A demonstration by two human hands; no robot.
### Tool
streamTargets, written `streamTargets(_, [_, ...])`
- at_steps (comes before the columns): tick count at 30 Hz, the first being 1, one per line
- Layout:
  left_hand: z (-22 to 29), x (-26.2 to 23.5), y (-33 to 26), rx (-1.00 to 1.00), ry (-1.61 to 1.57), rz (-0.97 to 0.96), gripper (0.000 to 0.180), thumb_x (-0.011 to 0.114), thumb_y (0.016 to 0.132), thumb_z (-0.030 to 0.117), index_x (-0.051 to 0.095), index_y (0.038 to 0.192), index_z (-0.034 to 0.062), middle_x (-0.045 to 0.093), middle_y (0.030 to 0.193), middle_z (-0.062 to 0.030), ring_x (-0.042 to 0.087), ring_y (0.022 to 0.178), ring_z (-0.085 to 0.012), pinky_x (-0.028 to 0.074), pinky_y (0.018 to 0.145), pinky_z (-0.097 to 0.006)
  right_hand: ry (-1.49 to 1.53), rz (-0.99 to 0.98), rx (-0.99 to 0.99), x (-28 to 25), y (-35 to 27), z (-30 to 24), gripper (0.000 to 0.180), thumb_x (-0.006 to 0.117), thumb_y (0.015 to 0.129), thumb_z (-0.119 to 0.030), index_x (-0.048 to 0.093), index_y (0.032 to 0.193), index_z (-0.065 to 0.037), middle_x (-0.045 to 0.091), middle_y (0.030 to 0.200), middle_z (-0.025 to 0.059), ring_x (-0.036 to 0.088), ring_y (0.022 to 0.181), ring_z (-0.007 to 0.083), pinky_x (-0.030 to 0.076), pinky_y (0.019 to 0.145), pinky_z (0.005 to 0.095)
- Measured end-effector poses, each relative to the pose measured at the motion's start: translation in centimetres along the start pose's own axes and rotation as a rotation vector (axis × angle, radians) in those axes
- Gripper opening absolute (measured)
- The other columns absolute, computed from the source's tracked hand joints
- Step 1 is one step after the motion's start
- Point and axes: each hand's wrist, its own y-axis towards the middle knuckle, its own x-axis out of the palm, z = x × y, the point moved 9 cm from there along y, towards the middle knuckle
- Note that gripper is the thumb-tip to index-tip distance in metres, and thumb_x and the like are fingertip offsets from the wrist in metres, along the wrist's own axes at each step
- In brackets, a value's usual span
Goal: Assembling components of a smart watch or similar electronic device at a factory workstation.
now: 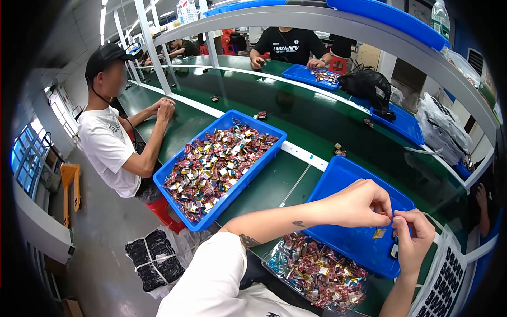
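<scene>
My left hand reaches across from the left, its thumb and forefinger pinched together. My right hand meets it fingertip to fingertip, also closed in a pinch. What the fingertips hold is too small and hidden to make out. Both hands are above a blue tray. A small yellow-edged part shows just below my left fingers, and a small white-and-black part lies beside my right thumb. Nearer to me, a clear plastic container is heaped with small red, yellow and silver electronic parts.
Left of my arm stands a larger blue tray full of similar parts. A green conveyor with scattered pieces runs behind. One co-worker sits at left, another across. A printed white sheet lies at right; a metal shelf frame arches overhead.
</scene>
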Motion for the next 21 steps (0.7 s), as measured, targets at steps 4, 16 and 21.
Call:
streamTargets(4, [0.9, -0.4, -0.1, 0.153, 0.1, 0.109, 0.016, 0.068, 0.08, 0.017, 0.065, 0.077, 0.0014, 0.065, 0.071, -0.0051, 0.057, 0.067, -0.0088, 0.045, 0.063, -0.023, 0.083, 0.062, 0.072, -0.9, -0.3, 2.0, 0.013, 0.072, 0.078, -0.004, 0.06, 0.076, 0.002, 0.057, 0.063, 0.0036, 0.051, 0.052, 0.0072, 0.036, 0.046, 0.0178])
streamTargets(16, [1.3, 1.0, 0.0, 0.205, -0.199, -0.038, 0.014, 0.067, 0.084, 0.015, 0.064, 0.084, 0.0013, 0.064, 0.075, -0.0033, 0.057, 0.068, -0.0087, 0.046, 0.063, -0.024, 0.679, 0.016, 0.105, 0.7, -0.8, 2.7, 0.041, 0.073, 0.08, -0.035, 0.047, 0.066, -0.006, 0.047, 0.055, -0.0006, 0.036, 0.044, 0.0047, 0.025, 0.041, 0.0184])
streamTargets(21, [2.3, 1.3, -0.5, 0.287, -0.181, -0.088, 0.014, 0.065, 0.085, 0.015, 0.064, 0.084, 0.0014, 0.063, 0.074, -0.004, 0.057, 0.067, -0.0106, 0.046, 0.065, -0.026, 0.701, -0.007, 0.233, 1.1, -0.2, 3.0, 0.041, 0.071, 0.082, -0.036, 0.046, 0.068, -0.007, 0.048, 0.059, 0.0005, 0.038, 0.047, 0.0051, 0.026, 0.043, 0.0194])
